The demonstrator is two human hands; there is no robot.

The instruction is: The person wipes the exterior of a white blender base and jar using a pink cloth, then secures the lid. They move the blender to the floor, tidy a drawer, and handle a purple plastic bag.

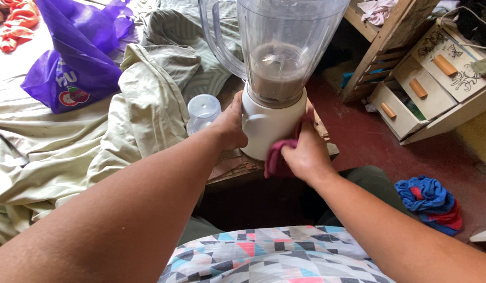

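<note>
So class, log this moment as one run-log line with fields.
left hand: steadies white blender base | right hand: presses maroon cloth to base | jug: brownish residue | small clear cap: beside base

Your head camera shows a bright, daylit room. Soft light falls from the upper left, washing the pale green crumpled bedsheet (54,152) almost white near the top edge. The clear plastic blender jug (285,42) catches mild glare along its rim and handle. Deep shadow fills the gap under the wooden counter (232,165), between your knees. Your left forearm (112,209) looms large and slightly soft, being so close to the lens. The wide lens bends lines near the edges: the wooden drawer unit (426,89) leans outward. The centre is sharp, with no motion blur.
</note>
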